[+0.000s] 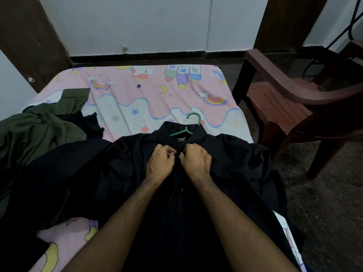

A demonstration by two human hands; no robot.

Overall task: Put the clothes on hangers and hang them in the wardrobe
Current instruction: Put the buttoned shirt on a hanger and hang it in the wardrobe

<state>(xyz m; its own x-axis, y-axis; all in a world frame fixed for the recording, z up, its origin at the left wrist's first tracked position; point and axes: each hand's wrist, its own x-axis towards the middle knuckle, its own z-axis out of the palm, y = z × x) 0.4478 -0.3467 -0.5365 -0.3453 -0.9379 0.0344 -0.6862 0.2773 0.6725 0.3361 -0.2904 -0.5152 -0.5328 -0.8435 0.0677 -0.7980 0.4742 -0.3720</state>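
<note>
A black shirt [235, 163] lies spread front-up on the bed, collar away from me. A green hanger [193, 119] is inside it; only its hook and part of one arm show at the collar. My left hand [160, 163] and my right hand [195, 160] sit side by side just below the collar, each pinching an edge of the shirt's front placket near the top button. The rest of the hanger is hidden under the cloth.
An olive green garment [39, 130] and another dark one [90, 122] lie heaped at the bed's left. The bed has a pink cartoon sheet [137, 95]. A brown plastic chair [290, 107] stands to the right, a white wall behind.
</note>
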